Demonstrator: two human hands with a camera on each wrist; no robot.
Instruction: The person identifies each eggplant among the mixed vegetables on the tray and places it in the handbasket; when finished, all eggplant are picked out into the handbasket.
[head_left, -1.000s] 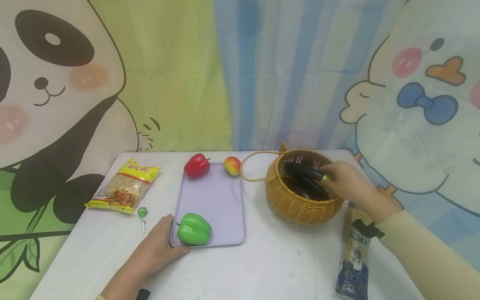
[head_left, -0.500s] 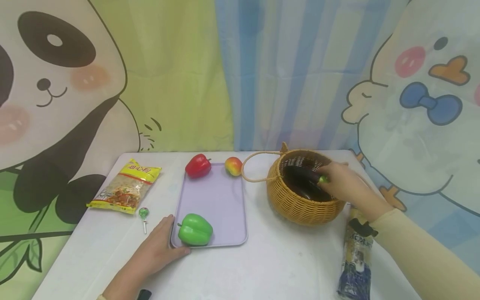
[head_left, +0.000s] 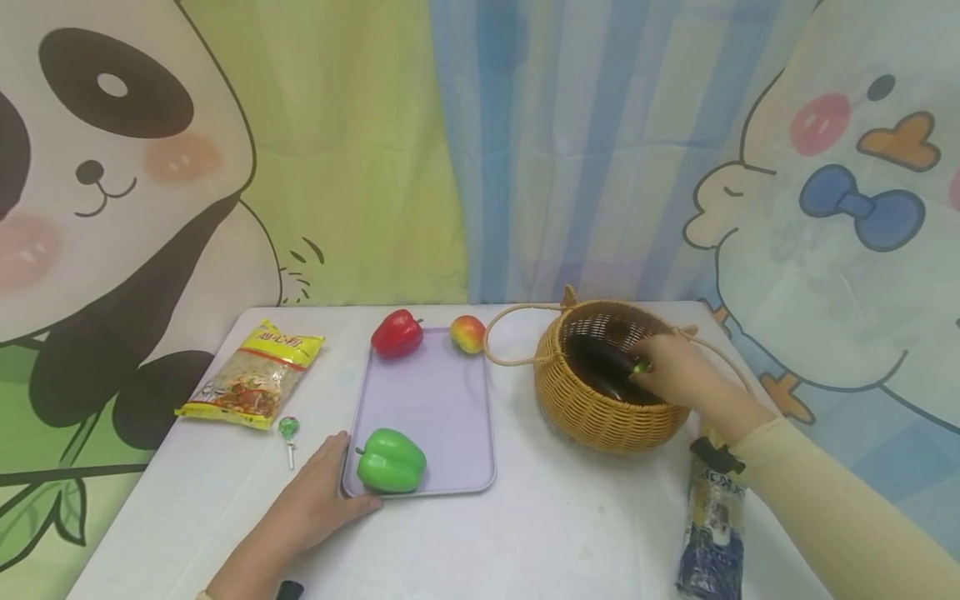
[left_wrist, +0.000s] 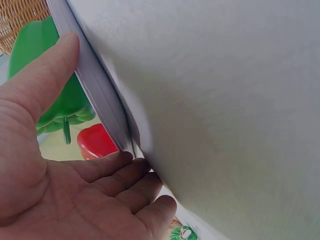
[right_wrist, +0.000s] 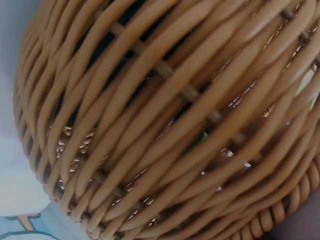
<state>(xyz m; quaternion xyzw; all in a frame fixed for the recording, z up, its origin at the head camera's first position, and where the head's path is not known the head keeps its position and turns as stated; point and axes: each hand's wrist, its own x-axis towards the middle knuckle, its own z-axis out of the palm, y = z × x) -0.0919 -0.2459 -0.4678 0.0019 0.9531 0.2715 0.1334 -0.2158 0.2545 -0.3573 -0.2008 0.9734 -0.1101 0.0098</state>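
My right hand (head_left: pixel 671 371) reaches over the rim of a round wicker basket (head_left: pixel 607 429) and pinches the green stem end of a dark purple eggplant (head_left: pixel 600 354). Another dark eggplant shape lies beneath it, mostly in shadow. In the right wrist view the basket's weave (right_wrist: pixel 165 120) fills the picture and hides that hand. My left hand (head_left: pixel 311 492) rests at the near left corner of a lilac tray (head_left: pixel 438 400), thumb along the front edge and fingers by the left side. Beside the thumb, a green bell pepper (head_left: pixel 392 461) sits on the tray.
A red bell pepper (head_left: pixel 397 334) and a red-yellow fruit (head_left: pixel 468 334) are at the tray's far corners. Left of it lie a yellow noodle packet (head_left: pixel 253 377) and a lollipop (head_left: pixel 288 429). A long wrapped pack (head_left: pixel 714 533) lies under the right forearm. The basket's handle (head_left: pixel 517 308) loops leftward.
The right hand has lowered the eggplant deeper into the basket, so it now lies below the rim. The left hand stays at the tray corner.
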